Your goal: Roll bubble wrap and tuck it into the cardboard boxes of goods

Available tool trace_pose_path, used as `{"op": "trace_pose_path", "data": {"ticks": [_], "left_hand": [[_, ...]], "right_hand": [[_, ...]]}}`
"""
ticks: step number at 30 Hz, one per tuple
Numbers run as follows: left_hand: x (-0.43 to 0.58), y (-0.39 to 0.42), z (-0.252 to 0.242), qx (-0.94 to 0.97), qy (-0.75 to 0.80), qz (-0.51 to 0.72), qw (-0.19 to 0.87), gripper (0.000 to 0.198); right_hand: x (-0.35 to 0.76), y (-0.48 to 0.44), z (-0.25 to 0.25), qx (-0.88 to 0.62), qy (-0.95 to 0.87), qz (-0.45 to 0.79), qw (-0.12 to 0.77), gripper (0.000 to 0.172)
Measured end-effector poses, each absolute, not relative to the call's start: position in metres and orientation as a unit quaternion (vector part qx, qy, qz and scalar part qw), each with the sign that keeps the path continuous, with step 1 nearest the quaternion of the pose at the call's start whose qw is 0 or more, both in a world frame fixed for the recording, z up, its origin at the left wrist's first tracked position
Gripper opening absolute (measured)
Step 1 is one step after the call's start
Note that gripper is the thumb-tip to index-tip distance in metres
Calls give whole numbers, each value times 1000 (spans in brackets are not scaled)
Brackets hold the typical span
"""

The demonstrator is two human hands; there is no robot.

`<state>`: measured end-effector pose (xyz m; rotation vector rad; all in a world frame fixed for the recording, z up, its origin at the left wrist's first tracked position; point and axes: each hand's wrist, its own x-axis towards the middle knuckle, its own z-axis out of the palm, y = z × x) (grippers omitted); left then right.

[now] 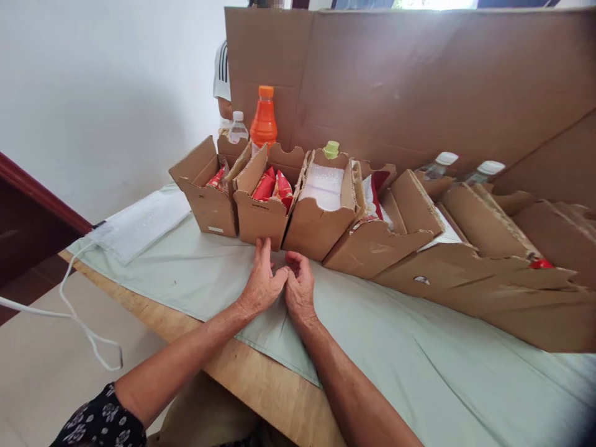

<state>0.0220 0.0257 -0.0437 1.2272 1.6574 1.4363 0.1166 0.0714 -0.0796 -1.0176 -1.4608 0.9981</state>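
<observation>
**Pause, apparently, rather than handling**

Bare left hand (261,287) is stretching its fingers forward, holding nothing; its thumb is meeting the bare right hand (300,290), whose fingers are curling, contents unclear. Brown open-topped cardboard box (259,225) with shiny red packets (265,185) is standing at eleven o'clock. Waiting seems the step; reaching inside would call for parting, raising hands.

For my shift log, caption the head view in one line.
Left hand and right hand close together before open cardboard boxes on pale green cloth.

boxes (261,225): matt cardboard | tablecloth (372,329): matt fabric | table edge (265,380): wood | packets (264,185): glossy
</observation>
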Motion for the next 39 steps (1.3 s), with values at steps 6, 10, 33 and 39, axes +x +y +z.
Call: {"op": "trace_pose_path", "data": {"ticks": [6,10,33,39], "left_hand": [[-26,-49,-25,521,674,478,214,64],[-55,-90,-47,499,724,459,125,49],[-97,-156,-53,277,574,761,121,65],[-64,-156,-43,275,545,764,206,57]], "right_hand": [[112,51,-46,-367,-684,374,507,23],[71,42,10,-292,-788,336,426,43],[162,-19,74,-346,-841,267,320,24],[239,-32,57,-456,-701,325,441,48]]}}
